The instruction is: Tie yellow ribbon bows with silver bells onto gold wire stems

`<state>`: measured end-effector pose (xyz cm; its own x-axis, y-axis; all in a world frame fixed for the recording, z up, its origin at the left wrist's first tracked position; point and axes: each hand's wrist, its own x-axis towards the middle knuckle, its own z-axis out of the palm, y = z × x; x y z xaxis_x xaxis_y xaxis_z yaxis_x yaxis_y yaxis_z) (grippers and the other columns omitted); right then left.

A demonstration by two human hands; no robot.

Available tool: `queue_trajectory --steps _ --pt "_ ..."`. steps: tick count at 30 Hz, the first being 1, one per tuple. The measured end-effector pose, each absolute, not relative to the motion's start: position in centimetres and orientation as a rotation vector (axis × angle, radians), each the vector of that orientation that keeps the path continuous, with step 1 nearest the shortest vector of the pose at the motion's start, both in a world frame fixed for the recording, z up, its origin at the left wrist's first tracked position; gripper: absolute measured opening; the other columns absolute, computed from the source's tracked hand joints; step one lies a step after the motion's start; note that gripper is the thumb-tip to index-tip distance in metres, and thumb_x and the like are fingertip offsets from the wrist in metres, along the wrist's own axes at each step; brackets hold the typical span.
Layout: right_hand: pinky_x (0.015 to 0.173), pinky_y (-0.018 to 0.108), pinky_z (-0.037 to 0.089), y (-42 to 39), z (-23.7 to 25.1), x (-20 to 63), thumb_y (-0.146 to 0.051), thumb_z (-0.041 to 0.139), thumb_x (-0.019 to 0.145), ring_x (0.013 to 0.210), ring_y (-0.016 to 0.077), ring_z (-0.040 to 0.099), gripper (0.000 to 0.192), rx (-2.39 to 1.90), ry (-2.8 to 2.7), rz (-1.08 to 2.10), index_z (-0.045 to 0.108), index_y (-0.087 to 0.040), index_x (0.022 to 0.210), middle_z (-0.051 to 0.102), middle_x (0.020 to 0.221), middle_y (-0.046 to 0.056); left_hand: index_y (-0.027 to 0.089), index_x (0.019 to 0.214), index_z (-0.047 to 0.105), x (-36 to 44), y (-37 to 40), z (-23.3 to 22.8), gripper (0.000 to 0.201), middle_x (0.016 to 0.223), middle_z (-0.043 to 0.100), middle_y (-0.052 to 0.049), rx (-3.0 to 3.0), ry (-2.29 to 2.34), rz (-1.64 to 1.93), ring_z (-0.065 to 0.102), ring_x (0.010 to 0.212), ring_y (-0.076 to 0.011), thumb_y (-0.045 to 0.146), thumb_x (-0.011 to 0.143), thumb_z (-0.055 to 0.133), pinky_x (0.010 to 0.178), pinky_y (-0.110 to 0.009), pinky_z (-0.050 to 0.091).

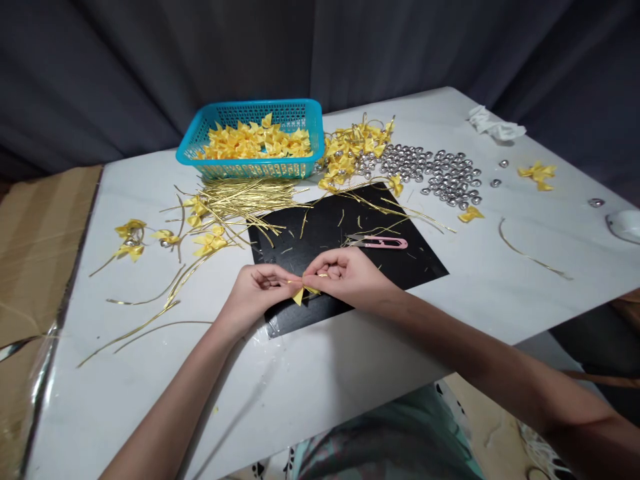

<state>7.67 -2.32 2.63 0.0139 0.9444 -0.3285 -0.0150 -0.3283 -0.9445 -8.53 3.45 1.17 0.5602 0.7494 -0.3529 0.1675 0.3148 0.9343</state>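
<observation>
Both hands meet over the near part of a black mat [400, 270]. Between their fingertips is a small yellow ribbon bow [298, 297], its pointed ends sticking out below. My left hand [263, 290] pinches it from the left. From the right, my right hand [350, 273] grips it with thumb and forefinger, the other fingers curled. A bit of gold shows by the right fingers, perhaps a cord; the fingers hide most of it. Just beyond the right hand lies a pair of pink-handled thread snips [385, 243], with gold scraps around it.
A blue basket [250, 162] full of yellow bows stands at the back. Before it lies a pile of gold cords [245, 198]. Rightward are finished-looking bows with cords [350, 143] and many silver beads [453, 177]. A crumpled white tissue [495, 125] lies far right.
</observation>
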Motion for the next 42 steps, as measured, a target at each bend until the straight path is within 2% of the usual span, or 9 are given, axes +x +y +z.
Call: queue_trajectory --steps 6,12,20,24,27,32,37,42 --pt "0.043 0.018 0.020 -2.5 2.1 7.6 -0.019 0.059 0.073 0.046 0.0042 0.028 0.008 -1.513 -1.201 1.284 0.057 -0.012 0.069 0.036 0.052 -0.006 0.016 0.064 0.072 -8.5 3.4 1.2 0.013 0.063 0.071 -0.002 1.220 0.948 0.494 0.060 0.055 -0.0092 0.017 0.054 0.080 0.056 -0.017 0.047" --pt "0.051 0.019 0.029 -2.9 1.8 7.8 -0.020 0.052 0.081 0.055 0.0062 0.037 0.008 -1.506 -1.527 0.962 0.056 -0.014 0.076 0.048 0.068 -0.001 0.016 0.067 0.072 -8.3 3.3 1.5 0.010 0.064 0.071 -0.002 1.177 0.954 0.523 0.060 0.058 -0.0097 0.022 0.060 0.077 0.059 -0.018 0.048" --pt "0.044 0.017 0.025 -2.8 1.6 7.5 -0.026 0.050 0.082 0.049 0.0048 0.034 0.013 -1.374 -1.254 1.175 0.051 -0.014 0.078 0.043 0.065 -0.003 0.016 0.070 0.072 -8.2 3.3 1.5 0.009 0.064 0.070 0.000 1.129 0.968 0.580 0.059 0.058 -0.0068 0.021 0.063 0.075 0.059 -0.014 0.047" --pt "0.043 0.017 0.023 -3.0 1.7 7.5 -0.023 0.051 0.081 0.048 0.0041 0.030 0.010 -1.397 -1.299 1.019 0.052 -0.014 0.078 0.040 0.063 -0.004 0.015 0.070 0.072 -8.0 3.1 1.5 0.011 0.064 0.070 0.000 1.124 0.994 0.611 0.059 0.059 -0.0069 0.020 0.062 0.076 0.059 -0.014 0.046" --pt "0.043 0.017 0.024 -3.2 2.5 7.8 -0.016 0.051 0.080 0.048 0.0026 0.030 0.006 -1.351 -1.467 0.939 0.053 -0.013 0.075 0.044 0.070 -0.003 0.015 0.073 0.072 -7.8 3.1 1.3 0.013 0.068 0.071 -0.001 1.105 1.035 0.670 0.060 0.061 -0.0078 0.021 0.062 0.075 0.061 -0.015 0.046" --pt "0.042 0.016 0.025 -3.1 3.1 8.1 -0.015 0.050 0.081 0.046 0.0005 0.031 0.010 -1.261 -1.567 1.201 0.052 -0.012 0.072 0.046 0.081 -0.001 0.015 0.075 0.072 -7.8 3.2 1.1 0.013 0.070 0.071 -0.001 1.109 1.069 0.721 0.059 0.062 -0.0075 0.022 0.064 0.074 0.061 -0.015 0.046" --pt "0.041 0.017 0.023 -2.8 1.8 7.6 -0.016 0.053 0.080 0.044 0.0003 0.029 0.009 -1.439 -1.453 0.919 0.055 -0.012 0.072 0.046 0.077 -0.002 0.015 0.071 0.072 -7.9 3.1 1.2 0.011 0.068 0.070 -0.002 1.193 1.006 0.652 0.059 0.060 -0.0088 0.021 0.062 0.075 0.061 -0.017 0.046" --pt "0.041 0.017 0.025 -2.8 1.0 7.3 -0.017 0.054 0.080 0.046 0.0016 0.030 0.009 -1.488 -1.376 0.863 0.058 -0.012 0.073 0.046 0.075 -0.001 0.016 0.069 0.071 -8.0 3.1 1.4 0.009 0.065 0.069 0.000 1.198 0.985 0.632 0.058 0.058 -0.0075 0.021 0.062 0.074 0.058 -0.016 0.045"
